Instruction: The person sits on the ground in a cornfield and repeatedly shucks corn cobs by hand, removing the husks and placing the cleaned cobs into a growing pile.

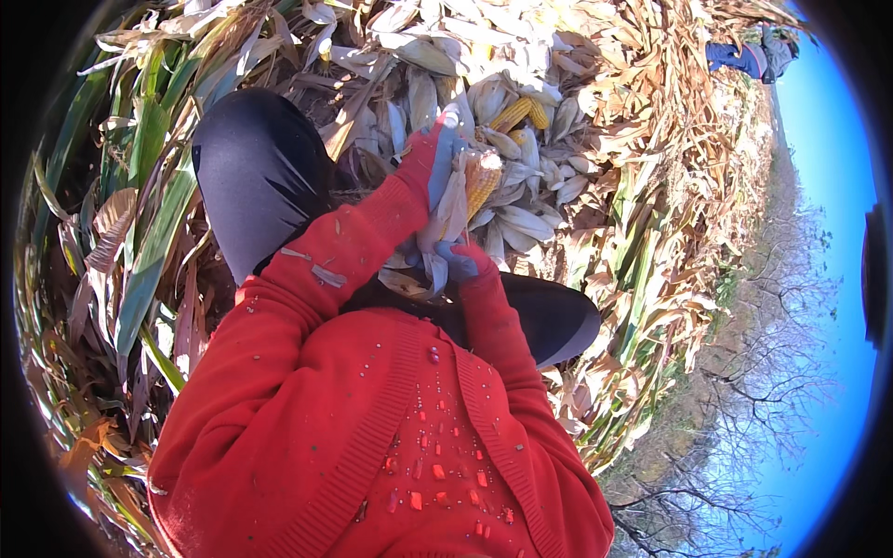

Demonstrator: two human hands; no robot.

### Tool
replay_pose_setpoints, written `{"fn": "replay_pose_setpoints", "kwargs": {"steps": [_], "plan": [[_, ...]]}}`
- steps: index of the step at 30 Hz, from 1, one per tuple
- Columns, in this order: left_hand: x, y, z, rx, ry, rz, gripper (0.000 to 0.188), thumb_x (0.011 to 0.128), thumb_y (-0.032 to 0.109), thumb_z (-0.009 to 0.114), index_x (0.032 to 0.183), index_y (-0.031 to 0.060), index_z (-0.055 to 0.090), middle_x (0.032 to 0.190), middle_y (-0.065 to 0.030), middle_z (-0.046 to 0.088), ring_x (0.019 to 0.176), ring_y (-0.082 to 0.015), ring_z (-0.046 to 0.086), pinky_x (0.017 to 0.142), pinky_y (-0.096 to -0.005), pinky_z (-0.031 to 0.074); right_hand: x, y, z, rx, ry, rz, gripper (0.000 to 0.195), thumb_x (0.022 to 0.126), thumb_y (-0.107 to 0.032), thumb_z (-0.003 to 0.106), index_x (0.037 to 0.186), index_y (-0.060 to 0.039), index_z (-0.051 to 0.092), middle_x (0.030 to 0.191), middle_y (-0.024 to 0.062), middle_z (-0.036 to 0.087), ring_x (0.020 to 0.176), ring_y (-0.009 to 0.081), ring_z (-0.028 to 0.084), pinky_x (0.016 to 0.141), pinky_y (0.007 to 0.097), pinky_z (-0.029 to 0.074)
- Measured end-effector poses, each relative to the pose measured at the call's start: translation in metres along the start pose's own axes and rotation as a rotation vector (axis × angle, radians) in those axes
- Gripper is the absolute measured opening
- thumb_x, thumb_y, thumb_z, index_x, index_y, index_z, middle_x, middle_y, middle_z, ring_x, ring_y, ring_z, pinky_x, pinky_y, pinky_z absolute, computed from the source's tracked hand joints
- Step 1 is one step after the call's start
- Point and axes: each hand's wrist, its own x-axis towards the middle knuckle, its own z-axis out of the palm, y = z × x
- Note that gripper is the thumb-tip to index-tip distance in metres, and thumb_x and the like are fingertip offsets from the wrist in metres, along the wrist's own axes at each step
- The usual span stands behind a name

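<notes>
An ear of yellow corn (pixel 483 183) stands tilted before me, partly wrapped in pale dry husk (pixel 453 202). My right hand (pixel 457 261), in a grey-blue glove, grips the husk-covered lower end of the ear. My left hand (pixel 439 157), in a grey glove with a red back, lies along the left side of the ear, against the husk. Its finger grip is unclear in the glare. Just beyond the hands, more yellow ears (pixel 513 115) show among husks on the pile.
A pile of husked and unhusked corn (pixel 520 223) spreads between and beyond my knees (pixel 258 174). Dry stalks and leaves (pixel 649 230) lie to the right, greener leaves (pixel 150 265) to the left. Another person (pixel 757 56) is far off at the upper right. Bare trees (pixel 753 390) stand beyond.
</notes>
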Motion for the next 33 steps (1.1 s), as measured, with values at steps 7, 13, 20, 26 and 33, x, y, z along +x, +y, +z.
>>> {"fn": "replay_pose_setpoints", "kwargs": {"steps": [7, 13, 20, 26, 33], "plan": [[0.019, -0.025, -0.005, 0.068, 0.099, -0.025, 0.040, 0.090, 0.046, 0.059, 0.074, 0.0091, 0.057, 0.064, 0.0013, 0.052, 0.055, -0.0083, 0.048, 0.051, -0.0263, 0.039, 0.026, -0.050, 0.040, -0.341, 0.372, -0.487, 0.042, 0.096, -0.026, 0.049, 0.132, -0.0046, 0.044, 0.120, 0.0079, 0.056, 0.104, 0.0200, 0.057, 0.090, 0.0330, 0.046], [0.010, -0.007, -0.002, -0.106, 0.030, 0.110, 0.046, 0.092, 0.049, 0.052, 0.070, 0.0086, 0.053, 0.057, -0.0006, 0.048, 0.050, -0.0114, 0.045, 0.048, -0.0279, 0.037, 0.040, -0.058, -0.005, -0.202, 0.859, -0.551, 0.050, 0.094, -0.046, 0.046, 0.116, -0.0023, 0.053, 0.107, 0.0102, 0.058, 0.095, 0.0187, 0.057, 0.082, 0.0335, 0.048], [0.017, 0.012, -0.001, 0.248, -0.067, -0.045, 0.046, 0.091, 0.050, 0.052, 0.070, 0.0091, 0.053, 0.053, 0.0021, 0.041, 0.043, -0.0089, 0.040, 0.042, -0.0252, 0.034, -0.006, -0.081, -0.120, 0.097, 0.810, -0.794, 0.057, 0.093, -0.056, 0.041, 0.121, -0.0076, 0.051, 0.112, 0.0107, 0.056, 0.098, 0.0227, 0.057, 0.083, 0.0387, 0.050], [0.006, -0.024, 0.007, 0.123, -0.128, -0.086, 0.044, 0.092, 0.050, 0.050, 0.074, 0.0102, 0.054, 0.056, 0.0026, 0.043, 0.045, -0.0080, 0.041, 0.043, -0.0257, 0.034, 0.014, -0.072, -0.038, 0.167, 0.413, -0.674, 0.066, 0.094, -0.055, 0.040, 0.139, -0.0076, 0.038, 0.130, 0.0103, 0.051, 0.114, 0.0246, 0.053, 0.100, 0.0405, 0.041], [0.015, -0.038, -0.013, -0.051, -0.105, -0.163, 0.026, 0.090, 0.044, 0.059, 0.086, 0.0181, 0.057, 0.062, 0.0056, 0.046, 0.049, -0.0044, 0.044, 0.043, -0.0224, 0.035, 0.030, 0.007, -0.043, 0.145, 0.359, -0.220, 0.048, 0.093, -0.033, 0.055, 0.130, -0.0043, 0.047, 0.126, 0.0112, 0.055, 0.113, 0.0261, 0.055, 0.094, 0.0425, 0.046]]}}
